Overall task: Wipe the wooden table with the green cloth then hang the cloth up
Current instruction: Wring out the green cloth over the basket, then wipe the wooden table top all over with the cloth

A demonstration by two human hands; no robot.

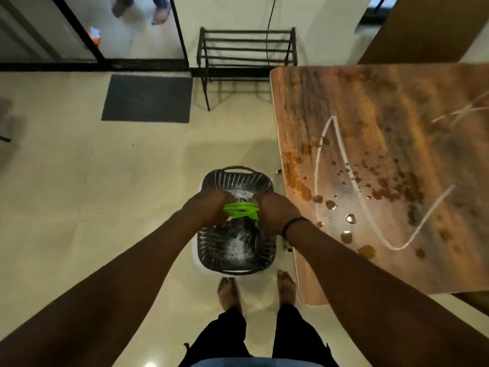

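Green cloth (242,210), twisted into a tight rope, clenched between left hand (209,207) and right hand (275,210).

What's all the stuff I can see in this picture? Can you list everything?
cloth: one, green, bunched between both hands over the basket
basket: one, dark, perforated, on the floor left of the table, water inside
table: one, brown wood, right side, spotted with brown stains and droplets
cord: one, white, looped on the table
rack: one, black metal, by the far wall
mat: one, dark grey, on the floor at the glass door
wristband: one, black, on the right wrist
left hand: gripping the cloth
right hand: gripping the cloth
feet: two, bare, behind the basket
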